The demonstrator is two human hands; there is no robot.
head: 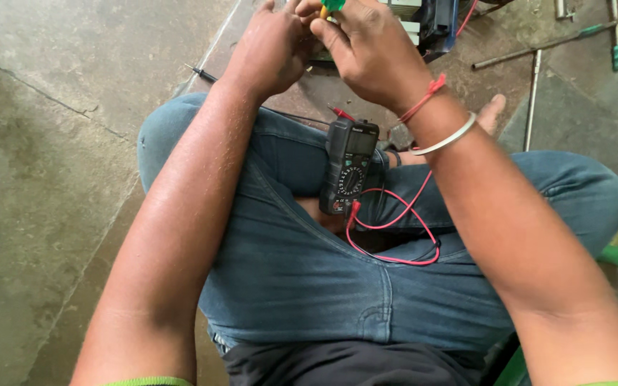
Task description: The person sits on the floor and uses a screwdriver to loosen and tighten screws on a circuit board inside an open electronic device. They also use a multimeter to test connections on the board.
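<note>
The person sits cross-legged in blue jeans on a worn, stained concrete floor (pixel 51 143) marked by cracks and a joint line. A black multimeter (pixel 349 166) rests on the lap, its red lead (pixel 395 229) looping over the thigh. Both hands meet at the top edge: the left hand (pixel 270 46) and right hand (pixel 366 50) have their fingers closed on a green-handled tool (pixel 332 6), mostly cut off. A dark device (pixel 430 21) stands just beyond. Metal rods (pixel 534 93) and a green-handled screwdriver (pixel 545 46) lie on the floor to the right.
</note>
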